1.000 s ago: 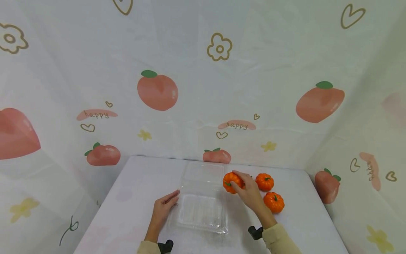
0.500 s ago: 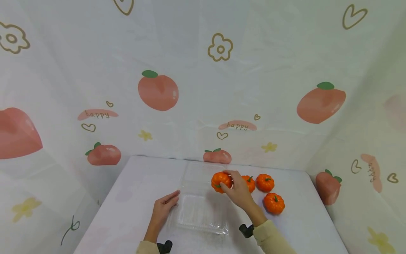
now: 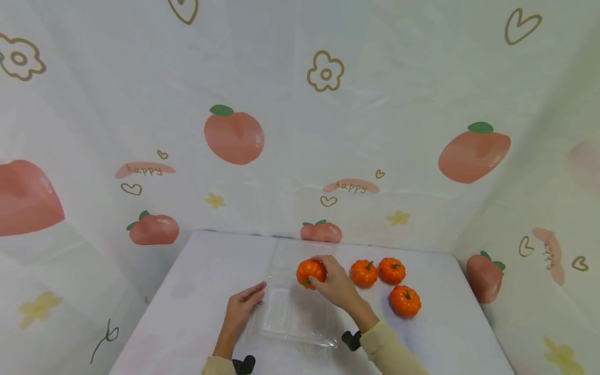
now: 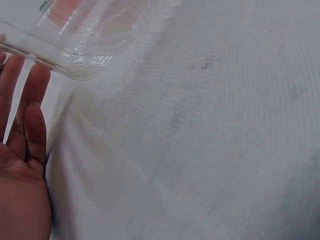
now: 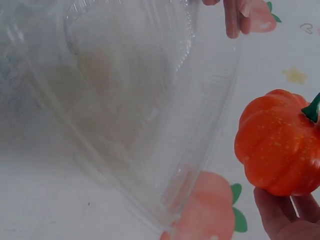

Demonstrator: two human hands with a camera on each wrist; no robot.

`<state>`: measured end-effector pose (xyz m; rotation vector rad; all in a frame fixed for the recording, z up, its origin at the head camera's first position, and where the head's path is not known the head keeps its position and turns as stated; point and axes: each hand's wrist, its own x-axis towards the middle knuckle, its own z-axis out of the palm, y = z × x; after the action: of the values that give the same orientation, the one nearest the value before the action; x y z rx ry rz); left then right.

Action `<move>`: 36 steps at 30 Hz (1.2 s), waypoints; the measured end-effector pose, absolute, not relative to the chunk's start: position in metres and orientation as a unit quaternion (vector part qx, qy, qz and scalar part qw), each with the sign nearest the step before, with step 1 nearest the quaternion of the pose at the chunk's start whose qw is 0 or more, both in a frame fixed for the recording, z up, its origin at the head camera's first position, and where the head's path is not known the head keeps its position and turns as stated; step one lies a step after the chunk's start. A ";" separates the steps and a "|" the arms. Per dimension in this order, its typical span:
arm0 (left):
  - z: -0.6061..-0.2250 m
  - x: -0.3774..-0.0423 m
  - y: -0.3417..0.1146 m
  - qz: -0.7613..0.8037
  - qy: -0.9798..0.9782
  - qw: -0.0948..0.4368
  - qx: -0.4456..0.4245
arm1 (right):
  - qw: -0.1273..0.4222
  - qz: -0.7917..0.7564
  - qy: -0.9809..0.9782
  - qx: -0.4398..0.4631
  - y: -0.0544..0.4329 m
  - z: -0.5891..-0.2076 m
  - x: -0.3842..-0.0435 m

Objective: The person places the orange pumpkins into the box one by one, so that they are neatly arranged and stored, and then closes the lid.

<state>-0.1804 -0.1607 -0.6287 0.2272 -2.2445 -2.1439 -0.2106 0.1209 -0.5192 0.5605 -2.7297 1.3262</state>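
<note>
A small orange pumpkin [image 3: 311, 274] with a green stem is held above the clear plastic container [image 3: 286, 317] by my right hand [image 3: 338, 285]. In the right wrist view, fingers [image 5: 272, 212] grip this pumpkin [image 5: 280, 142] from below, its stem pointing sideways. My left hand [image 3: 241, 310] pinches the container's left edge near the hinge. The left wrist view has its fingers [image 4: 35, 85] at the rim of the container [image 4: 90, 65]; the thumb is mostly hidden there. The container lies with its lid [image 3: 295, 253] folded back behind the tray part.
To the right on the white table [image 3: 187, 312] sit more orange pumpkins: one nearest the container [image 3: 363, 274], one behind it [image 3: 391, 270] and one closer to the front [image 3: 405, 301]. A patterned cloth wall [image 3: 281, 198] rises at the table's back edge.
My right hand has carried its pumpkin leftward from the container's right side to over the container, uncovering another pumpkin behind it. The left hand stays at the container's edge.
</note>
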 end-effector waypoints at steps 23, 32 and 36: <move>-0.629 -0.180 -0.162 -0.692 -0.717 0.000 0.084 | -0.059 0.425 -0.861 0.272 0.093 -0.533 -0.215; -0.629 -0.181 -0.162 -0.689 -0.720 0.006 0.076 | -0.091 0.387 -0.882 0.253 0.087 -0.541 -0.218; -0.627 -0.181 -0.162 -0.694 -0.717 0.001 0.071 | -0.098 0.385 -0.883 0.250 0.081 -0.544 -0.219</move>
<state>-0.1812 -0.1619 -0.6274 0.2225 -2.2495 -2.1781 -0.2188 0.0815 -0.5445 0.8380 -2.9613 1.2915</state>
